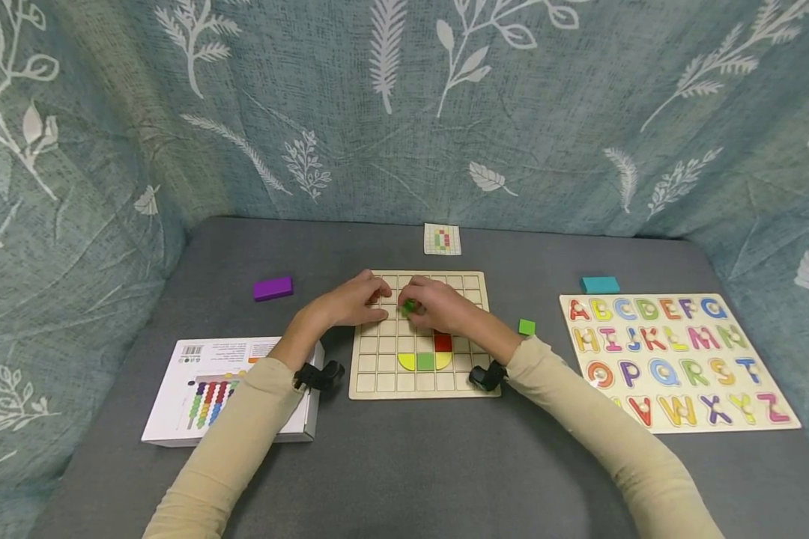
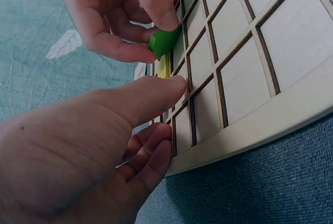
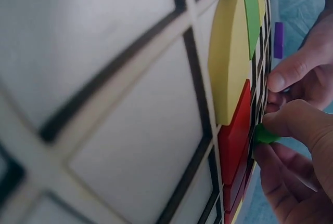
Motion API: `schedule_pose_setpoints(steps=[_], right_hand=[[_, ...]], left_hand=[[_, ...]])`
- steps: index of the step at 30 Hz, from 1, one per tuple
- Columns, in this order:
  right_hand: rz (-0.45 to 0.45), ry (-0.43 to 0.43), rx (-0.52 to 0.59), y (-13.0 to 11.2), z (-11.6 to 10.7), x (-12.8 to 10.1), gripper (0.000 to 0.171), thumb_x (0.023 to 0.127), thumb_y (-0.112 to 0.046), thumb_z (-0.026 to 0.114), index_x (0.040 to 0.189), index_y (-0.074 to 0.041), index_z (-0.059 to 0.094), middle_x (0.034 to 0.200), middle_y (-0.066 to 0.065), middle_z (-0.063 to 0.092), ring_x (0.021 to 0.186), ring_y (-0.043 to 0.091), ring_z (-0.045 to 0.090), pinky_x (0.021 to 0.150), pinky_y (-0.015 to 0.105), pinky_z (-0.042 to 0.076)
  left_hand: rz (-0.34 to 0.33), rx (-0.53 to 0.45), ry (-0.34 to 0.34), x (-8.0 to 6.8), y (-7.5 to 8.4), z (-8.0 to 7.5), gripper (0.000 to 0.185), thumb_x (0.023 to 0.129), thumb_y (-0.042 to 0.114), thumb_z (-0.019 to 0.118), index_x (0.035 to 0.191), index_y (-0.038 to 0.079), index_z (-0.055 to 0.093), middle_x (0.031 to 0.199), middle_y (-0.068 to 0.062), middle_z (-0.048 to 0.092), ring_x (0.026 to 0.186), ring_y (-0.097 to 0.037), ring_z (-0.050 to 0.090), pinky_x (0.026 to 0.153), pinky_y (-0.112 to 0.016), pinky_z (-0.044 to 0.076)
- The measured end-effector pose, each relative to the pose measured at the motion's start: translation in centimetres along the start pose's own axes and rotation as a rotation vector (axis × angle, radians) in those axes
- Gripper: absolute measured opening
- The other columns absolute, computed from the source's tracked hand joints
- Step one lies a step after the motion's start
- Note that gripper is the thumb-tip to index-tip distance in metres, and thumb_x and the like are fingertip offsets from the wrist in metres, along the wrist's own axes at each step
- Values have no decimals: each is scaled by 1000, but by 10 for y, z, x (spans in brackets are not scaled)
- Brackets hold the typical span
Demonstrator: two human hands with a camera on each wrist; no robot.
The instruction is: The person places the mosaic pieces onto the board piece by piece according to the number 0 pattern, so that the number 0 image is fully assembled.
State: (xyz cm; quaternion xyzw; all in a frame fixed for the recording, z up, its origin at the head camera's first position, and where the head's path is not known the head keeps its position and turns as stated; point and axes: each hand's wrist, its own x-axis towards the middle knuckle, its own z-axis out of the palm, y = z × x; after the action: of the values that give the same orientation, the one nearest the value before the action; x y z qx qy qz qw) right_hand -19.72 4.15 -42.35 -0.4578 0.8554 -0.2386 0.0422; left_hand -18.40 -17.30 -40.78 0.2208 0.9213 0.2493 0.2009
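A wooden grid board (image 1: 377,382) lies in the middle of the grey table. Its lower rows hold two yellow quarter-rounds (image 1: 407,362), a green square (image 1: 425,361) and a red piece (image 1: 443,343). My right hand (image 1: 414,303) pinches a small green piece (image 1: 409,306) between thumb and fingers, just above the board's upper middle cells. In the left wrist view the green piece (image 2: 164,41) sits at those fingertips. My left hand (image 1: 376,293) rests on the board's upper left, thumb (image 2: 156,94) straight along the grid, and holds nothing.
A purple block (image 1: 273,288) lies left of the board, a loose green cube (image 1: 526,327) right of it and a teal block (image 1: 600,284) beyond that. A pattern card (image 1: 442,239) sits behind, a white box (image 1: 229,389) at left, an alphabet puzzle (image 1: 677,359) at right.
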Motion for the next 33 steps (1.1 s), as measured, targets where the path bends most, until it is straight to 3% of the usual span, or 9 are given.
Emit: schedule_pose_setpoints(steps=[14, 33], right_hand=[[-24, 0, -26, 1, -1, 0, 10, 86, -5, 70, 96, -6, 67, 95, 9, 60, 78, 16, 59, 69, 27, 51], [-7, -21, -12, 0, -1, -2, 16, 86, -8, 72, 102, -6, 71, 103, 10, 65, 89, 21, 64, 78, 32, 54]], left_hand=[[-8, -12, -5, 1, 0, -1, 38, 95, 19, 62, 128, 1, 54, 110, -14, 47, 95, -22, 45, 84, -36, 40], [-20, -27, -26, 0, 2, -2, 45, 90, 19, 68, 128, 0, 53, 110, -13, 46, 95, -22, 43, 83, -35, 40]])
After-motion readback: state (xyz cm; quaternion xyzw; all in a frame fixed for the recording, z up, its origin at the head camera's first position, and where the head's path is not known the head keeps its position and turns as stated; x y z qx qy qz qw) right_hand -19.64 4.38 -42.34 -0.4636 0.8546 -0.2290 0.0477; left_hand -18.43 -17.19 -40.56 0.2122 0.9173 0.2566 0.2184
